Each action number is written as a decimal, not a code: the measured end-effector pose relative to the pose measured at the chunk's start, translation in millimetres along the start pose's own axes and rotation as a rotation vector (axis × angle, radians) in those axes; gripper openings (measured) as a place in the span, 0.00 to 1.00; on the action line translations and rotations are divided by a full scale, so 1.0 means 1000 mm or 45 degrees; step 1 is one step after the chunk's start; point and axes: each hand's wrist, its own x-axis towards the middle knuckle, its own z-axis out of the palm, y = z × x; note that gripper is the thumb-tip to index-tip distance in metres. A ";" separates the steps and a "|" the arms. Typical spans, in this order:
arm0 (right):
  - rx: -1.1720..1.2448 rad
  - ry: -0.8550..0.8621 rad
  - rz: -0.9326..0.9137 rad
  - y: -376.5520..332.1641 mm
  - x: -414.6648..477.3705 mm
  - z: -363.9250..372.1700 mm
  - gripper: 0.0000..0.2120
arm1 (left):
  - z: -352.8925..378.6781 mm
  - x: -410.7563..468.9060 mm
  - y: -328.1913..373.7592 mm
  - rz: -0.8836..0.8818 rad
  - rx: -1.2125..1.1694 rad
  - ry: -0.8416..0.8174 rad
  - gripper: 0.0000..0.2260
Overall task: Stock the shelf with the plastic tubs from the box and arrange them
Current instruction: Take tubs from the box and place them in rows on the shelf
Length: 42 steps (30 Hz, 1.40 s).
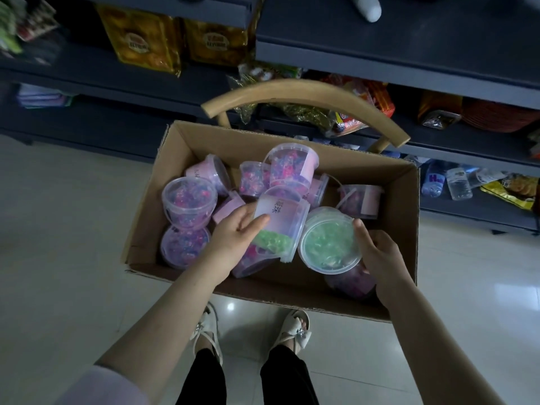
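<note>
Stocking looks barely begun: our left hand [233, 235] grips a tipped clear plastic green-filled tub [276, 229], our right hand [377, 249] pinches the upright round green-filled tub [328, 242] beside it, and purple-filled tubs [189, 197] crowd the brown cardboard box [404, 229] around both.

Cardboard box [287, 290] centre, plastic tubs [190, 197] piled inside, chair backrest [306, 89] just behind its far wall, shelving unit [409, 51] beyond that. In the box, left hand [233, 232] holds a tipped tub [280, 220] mid-pile; right hand [377, 252] holds a lid-up tub [330, 244] touching it on the right. Snack bags [143, 39] on the far-left shelf, water bottles [458, 182] lying on the low shelf far right, sandalled feet [295, 328] near side of the box.
</note>
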 end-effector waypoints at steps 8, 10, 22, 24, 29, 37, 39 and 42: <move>0.037 -0.088 -0.168 -0.040 -0.025 -0.003 0.12 | -0.017 -0.028 0.033 0.059 -0.132 0.168 0.19; 0.101 -0.115 -0.256 -0.068 -0.047 -0.004 0.12 | -0.030 -0.052 0.055 0.107 -0.233 0.283 0.10; 0.263 -0.262 -0.729 -0.275 -0.250 0.096 0.06 | -0.243 -0.212 0.182 0.474 -0.697 0.490 0.08; 0.298 -0.271 -0.770 -0.312 -0.288 0.129 0.07 | -0.294 -0.238 0.202 0.566 -0.710 0.516 0.08; 0.374 -0.356 -0.854 -0.393 -0.370 0.199 0.14 | -0.407 -0.293 0.237 0.703 -0.713 0.553 0.07; 0.309 -0.450 -0.935 -0.497 -0.429 0.287 0.18 | -0.527 -0.313 0.272 0.869 -0.808 0.633 0.11; 0.306 -0.483 -0.943 -0.523 -0.432 0.311 0.13 | -0.554 -0.303 0.283 0.896 -0.830 0.679 0.12; 0.270 -0.493 -0.943 -0.560 -0.428 0.351 0.12 | -0.592 -0.279 0.298 0.912 -0.852 0.733 0.12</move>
